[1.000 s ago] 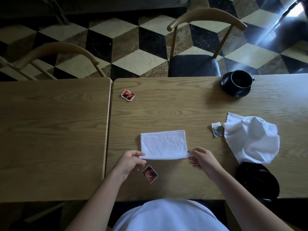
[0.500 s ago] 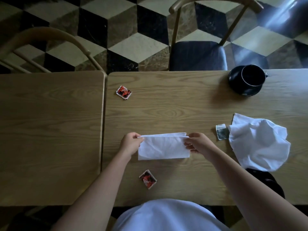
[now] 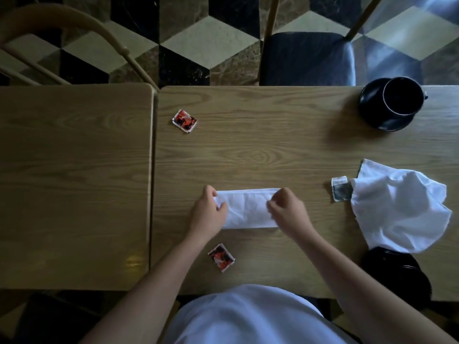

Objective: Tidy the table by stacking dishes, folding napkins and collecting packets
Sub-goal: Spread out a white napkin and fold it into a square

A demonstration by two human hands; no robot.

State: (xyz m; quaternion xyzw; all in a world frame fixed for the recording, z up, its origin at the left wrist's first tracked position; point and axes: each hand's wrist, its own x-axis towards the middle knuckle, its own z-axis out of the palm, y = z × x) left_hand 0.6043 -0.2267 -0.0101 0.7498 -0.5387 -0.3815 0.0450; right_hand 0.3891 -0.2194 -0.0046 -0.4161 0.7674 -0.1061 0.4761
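White folded napkin [image 3: 248,209] lies lengthwise left-to-right, left hand [image 3: 207,214] and right hand [image 3: 288,214] fingers pinching its ends.

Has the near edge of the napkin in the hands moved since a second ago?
Yes. The folded napkin had its near edge carried away from the nearby red packet, up onto its far edge, leaving a narrower strip.

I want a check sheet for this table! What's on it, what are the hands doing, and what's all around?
Surface: two wooden tables pushed together.
Job's things: folded napkin; crumpled napkin; two red packets; grey packet; black cup on saucer; black dish partly under the crumpled napkin.
Clutter: nothing seen.
Hands: left hand and right hand hold the folded napkin's ends.
Cables: nothing seen.
Surroundings: two chairs, checkered floor.
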